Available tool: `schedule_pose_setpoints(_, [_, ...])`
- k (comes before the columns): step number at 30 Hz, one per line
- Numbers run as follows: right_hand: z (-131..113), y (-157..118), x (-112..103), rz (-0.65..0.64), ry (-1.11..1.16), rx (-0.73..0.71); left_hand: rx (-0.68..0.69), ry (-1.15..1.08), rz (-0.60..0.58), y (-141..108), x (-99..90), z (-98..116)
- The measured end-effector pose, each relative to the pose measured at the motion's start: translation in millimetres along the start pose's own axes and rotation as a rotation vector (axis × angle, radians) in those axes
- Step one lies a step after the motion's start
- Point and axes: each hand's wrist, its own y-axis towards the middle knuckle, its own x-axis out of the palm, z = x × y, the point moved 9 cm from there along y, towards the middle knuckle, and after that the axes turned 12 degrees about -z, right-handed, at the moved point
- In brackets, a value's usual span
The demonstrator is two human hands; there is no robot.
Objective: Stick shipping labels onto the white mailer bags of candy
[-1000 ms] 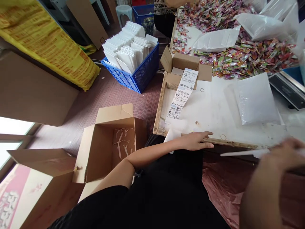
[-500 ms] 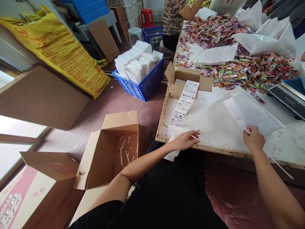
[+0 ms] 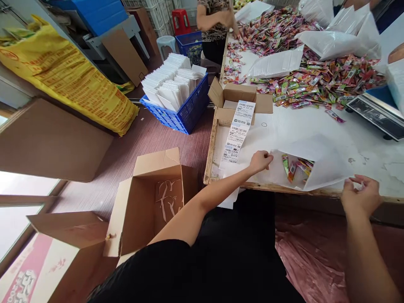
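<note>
A white plastic bag (image 3: 331,164) lies on the near edge of the table with its mouth gaping to the left. Several small colourful packets (image 3: 293,169) show in that mouth. My left hand (image 3: 260,161) pinches the bag's left corner. At the opposite, lower right corner, my right hand (image 3: 361,195) has thumb and fingers closed on the bag's edge. A strip of printed labels (image 3: 239,130) trails out of a small open carton (image 3: 263,99) just beyond my left hand.
A heap of packets (image 3: 328,80) with filled white bags (image 3: 277,63) covers the far table. A scale (image 3: 375,115) stands at right. On the floor are an open cardboard box (image 3: 137,210) and a blue basket (image 3: 189,113) of white envelopes. A co-worker's arm (image 3: 216,20) reaches over the heap.
My left hand has moved right and taken the bag's corner. My right hand has moved right and down with the bag, whose mouth now gapes, showing packets. The camera view has shifted slightly.
</note>
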Motion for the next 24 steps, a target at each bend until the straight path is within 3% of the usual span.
schedule_pose_setpoints(3, [-57.1,-61.5,-22.1,0.067,0.120,-0.107,0.052,-0.099,-0.127,-39.7,22.7,-8.8])
schedule_pose_setpoints(4, [-82.3,-81.2,-16.6,-0.012,0.159,-0.206,0.047,-0.153,-0.182,-54.7,29.4,-14.5])
schedule_pose_setpoints(6, [-124.9,-115.8,13.7,-0.301,0.221,-0.367,0.022,-0.270,-0.236,-81.8,32.9,-25.0])
schedule_pose_setpoints(8, [-143.1,-136.4,41.6,-0.468,0.214,-0.412,0.013,-0.374,-0.196,-101.4,21.8,-29.6])
schedule_pose_setpoints(11, [-135.9,-132.8,57.0,-0.439,0.156,-0.356,0.036,-0.470,-0.120,-119.2,0.6,-25.5])
schedule_pose_setpoints(13, [-121.4,-121.7,56.9,-0.423,0.154,-0.263,0.029,-0.499,-0.154,-128.0,1.3,-22.8])
schedule_pose_setpoints(17, [-86.1,-112.7,51.1,-0.493,0.134,0.064,-0.006,-0.497,-0.370,-144.6,37.8,-23.4])
schedule_pose_setpoints(19, [-76.7,-115.5,52.3,-0.561,0.149,0.146,0.029,-0.488,-0.415,-148.8,50.1,-21.2])
schedule_pose_setpoints(21, [-66.3,-114.9,53.4,-0.581,0.219,0.204,0.074,-0.471,-0.374,-148.2,48.2,-18.1])
schedule_pose_setpoints(24, [-43.4,-101.0,34.8,-0.353,0.353,0.251,0.100,-0.420,-0.225,-144.6,28.0,-18.2])
